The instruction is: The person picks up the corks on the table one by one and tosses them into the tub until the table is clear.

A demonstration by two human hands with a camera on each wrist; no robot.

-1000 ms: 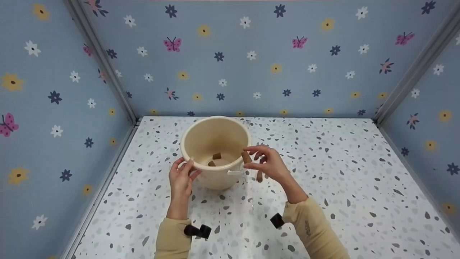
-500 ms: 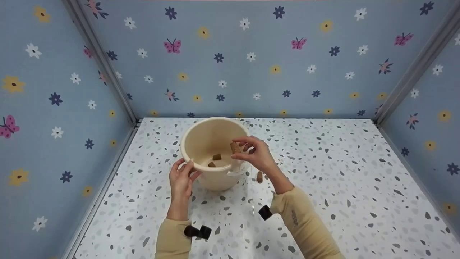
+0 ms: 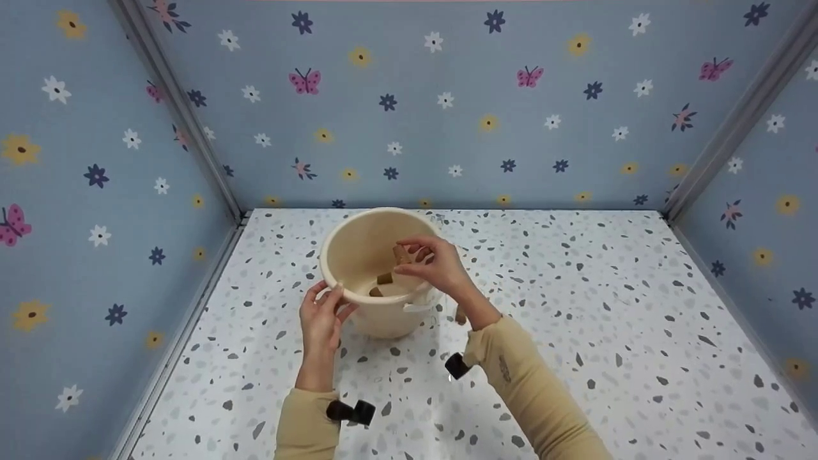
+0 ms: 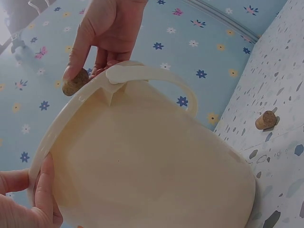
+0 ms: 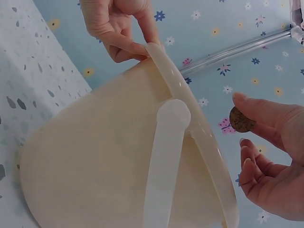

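A cream plastic bucket (image 3: 383,319) with a pale handle (image 5: 166,166) stands on the speckled table. My left hand (image 3: 323,322) pinches its near-left rim between thumb and fingers. Over the bucket's opening, my right hand (image 3: 434,265) holds a cork (image 3: 402,254) between thumb and fingertips; the right wrist view shows the round end of this cork (image 5: 242,119). Inside the bucket lie two more corks, one cork (image 3: 385,279) on the bottom and another cork (image 3: 376,292) close to the near wall, partly hidden by the rim.
One loose cork (image 4: 266,120) lies on the table, right of the bucket, half hidden behind my right wrist in the head view. Blue flowered panels (image 3: 409,128) enclose the back and both sides of the speckled table (image 3: 607,306).
With the cork in its fingers, my right hand has moved left from beside the bucket's right rim to over its opening. The left hand keeps its place on the rim.
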